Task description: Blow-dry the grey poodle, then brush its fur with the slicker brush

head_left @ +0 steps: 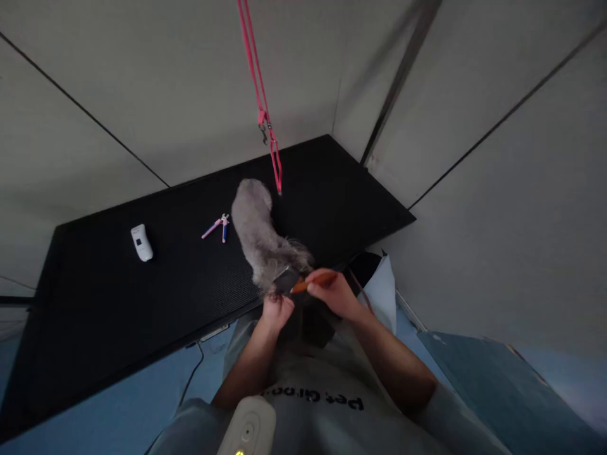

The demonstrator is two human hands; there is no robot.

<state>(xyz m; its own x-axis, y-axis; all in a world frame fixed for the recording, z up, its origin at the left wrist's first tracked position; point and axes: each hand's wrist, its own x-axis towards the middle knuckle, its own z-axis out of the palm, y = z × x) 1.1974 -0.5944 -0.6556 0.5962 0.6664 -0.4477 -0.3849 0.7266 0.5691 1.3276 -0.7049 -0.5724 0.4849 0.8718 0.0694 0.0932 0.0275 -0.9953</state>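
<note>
A small grey fluffy dog (260, 235) stands on the black grooming table (118, 297), facing away from me. My right hand (332, 292) is closed round the orange handle of a brush (298, 282), whose dark head rests against the dog's rear fur. My left hand (276, 312) is curled shut at the dog's hindquarters, gripping fur or a leg; I cannot make out which. A pink leash (260, 101) hangs from above, ending beside the dog's head.
A white clipper (141, 242) and a pink-and-blue nail clipper (218, 225) lie on the table to the left. Grey walls meet in a corner behind. A white bag (382, 287) stands right of the table; blue floor below.
</note>
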